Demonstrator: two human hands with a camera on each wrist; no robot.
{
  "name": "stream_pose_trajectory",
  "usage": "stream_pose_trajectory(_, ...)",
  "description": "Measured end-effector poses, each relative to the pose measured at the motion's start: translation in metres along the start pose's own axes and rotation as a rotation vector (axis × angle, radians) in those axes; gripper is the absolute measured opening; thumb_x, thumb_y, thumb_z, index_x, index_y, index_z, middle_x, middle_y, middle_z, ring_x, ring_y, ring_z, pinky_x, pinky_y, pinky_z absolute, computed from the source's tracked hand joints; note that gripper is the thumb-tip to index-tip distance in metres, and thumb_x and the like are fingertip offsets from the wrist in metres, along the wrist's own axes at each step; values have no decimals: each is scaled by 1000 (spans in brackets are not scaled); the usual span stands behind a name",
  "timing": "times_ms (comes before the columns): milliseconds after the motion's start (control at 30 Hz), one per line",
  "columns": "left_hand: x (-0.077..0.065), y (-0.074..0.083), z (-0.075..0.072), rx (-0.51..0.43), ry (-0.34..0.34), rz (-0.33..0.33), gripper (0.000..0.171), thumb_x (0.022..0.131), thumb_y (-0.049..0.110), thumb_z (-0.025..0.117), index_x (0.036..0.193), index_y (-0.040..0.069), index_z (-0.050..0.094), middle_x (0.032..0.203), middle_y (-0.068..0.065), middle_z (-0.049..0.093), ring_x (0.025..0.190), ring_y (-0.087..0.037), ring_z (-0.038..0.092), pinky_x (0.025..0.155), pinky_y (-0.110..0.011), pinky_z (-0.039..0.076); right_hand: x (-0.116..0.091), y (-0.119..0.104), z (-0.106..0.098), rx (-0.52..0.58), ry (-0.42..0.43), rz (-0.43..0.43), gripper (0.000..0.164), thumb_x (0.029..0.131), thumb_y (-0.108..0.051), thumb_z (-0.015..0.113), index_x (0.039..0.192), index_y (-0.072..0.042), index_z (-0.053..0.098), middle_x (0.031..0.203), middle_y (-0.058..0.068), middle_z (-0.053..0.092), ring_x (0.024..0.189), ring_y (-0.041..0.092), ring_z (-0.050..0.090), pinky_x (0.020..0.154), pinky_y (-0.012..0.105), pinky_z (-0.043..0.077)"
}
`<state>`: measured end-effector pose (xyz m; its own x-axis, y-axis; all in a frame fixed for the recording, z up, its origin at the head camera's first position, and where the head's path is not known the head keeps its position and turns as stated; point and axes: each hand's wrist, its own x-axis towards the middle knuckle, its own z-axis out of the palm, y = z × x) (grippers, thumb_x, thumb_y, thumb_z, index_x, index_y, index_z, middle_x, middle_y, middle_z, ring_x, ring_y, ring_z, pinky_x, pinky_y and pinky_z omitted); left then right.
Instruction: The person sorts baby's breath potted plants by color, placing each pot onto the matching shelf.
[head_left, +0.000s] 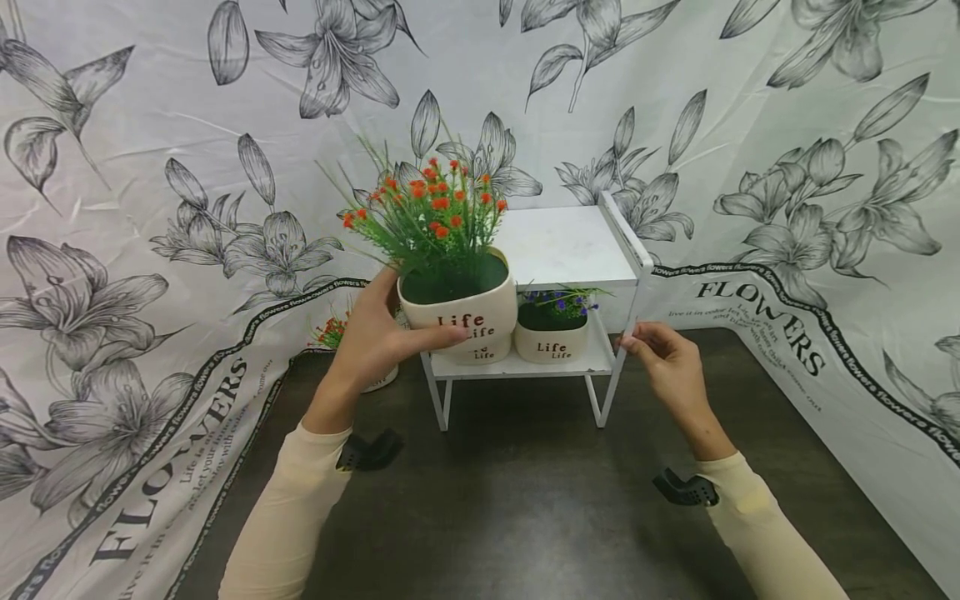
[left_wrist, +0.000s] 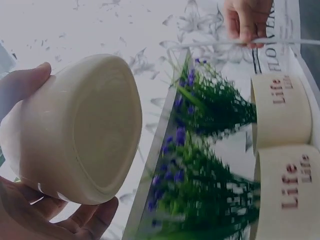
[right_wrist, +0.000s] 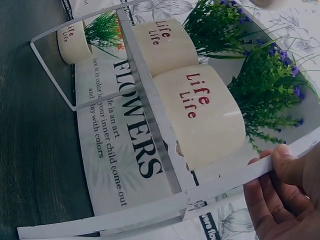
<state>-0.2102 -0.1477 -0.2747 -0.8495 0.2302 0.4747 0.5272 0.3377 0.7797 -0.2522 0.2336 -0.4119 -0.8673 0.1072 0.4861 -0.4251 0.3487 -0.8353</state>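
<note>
My left hand [head_left: 375,337] grips a cream flower pot [head_left: 457,304] marked "Life", with red-orange artificial flowers [head_left: 438,200] and green grass. It is raised in front of the white two-tier shelf [head_left: 570,242], near the left end of its top. The left wrist view shows the pot's bare underside [left_wrist: 107,130]. With thumb and fingers my right hand [head_left: 667,358] pinches the shelf's right front leg [right_wrist: 260,170]. On the lower tier two cream pots with purple flowers stand side by side, the right one [head_left: 551,342] plainly seen, the left one [right_wrist: 162,47] partly hidden in the head view.
Another pot with red flowers [right_wrist: 75,42] stands on the dark table [head_left: 510,508], left of the shelf. A white cloth with printed lilies [head_left: 810,208] hangs behind and along both sides. Each wrist carries a black strap-like device [head_left: 686,487].
</note>
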Motion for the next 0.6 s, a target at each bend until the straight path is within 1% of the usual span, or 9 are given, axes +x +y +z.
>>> stream_pose_trajectory(133,17,4,14,-24,-33,32,89,78,23,94,156,22,50,135,-6,69,117,-25,73,91,-47,63,0,0,0,-6,-4,4,18,102,-7,73,109,9,71,107,27,79,90,-12,71,83,10,56)
stream_pose_trajectory(233,28,8,25,-29,-56,44,90,78,25,93,156,22,49,135,-5,68,120,-25,71,89,-50,64,0,0,0,-2,-4,4,18,101,-7,73,109,9,71,105,24,80,89,-11,71,83,9,56)
stream_pose_trajectory(333,40,13,36,-22,-75,47,91,78,28,93,156,21,48,136,-4,66,124,-23,68,91,-48,62,1,0,0,3,1,4,18,101,-6,74,108,10,71,102,18,81,89,-11,72,82,9,56)
stream_pose_trajectory(400,48,17,43,-29,-93,49,90,77,28,94,155,20,49,135,-5,66,124,-23,67,92,-47,62,1,0,-1,-1,2,1,17,101,-6,74,108,9,71,102,17,81,89,-11,72,82,9,56)
stream_pose_trajectory(467,56,21,50,-26,-105,43,89,77,29,95,152,18,51,136,-5,66,122,-25,67,91,-46,62,1,0,-1,-12,0,-2,17,101,-7,74,108,9,71,103,20,81,89,-12,71,82,8,55)
stream_pose_trajectory(600,71,28,66,4,-129,15,98,75,31,98,157,15,46,151,-7,58,129,-27,65,92,-41,63,2,1,0,-56,-3,-15,16,101,-7,74,109,7,72,106,26,79,89,-14,69,81,7,53)
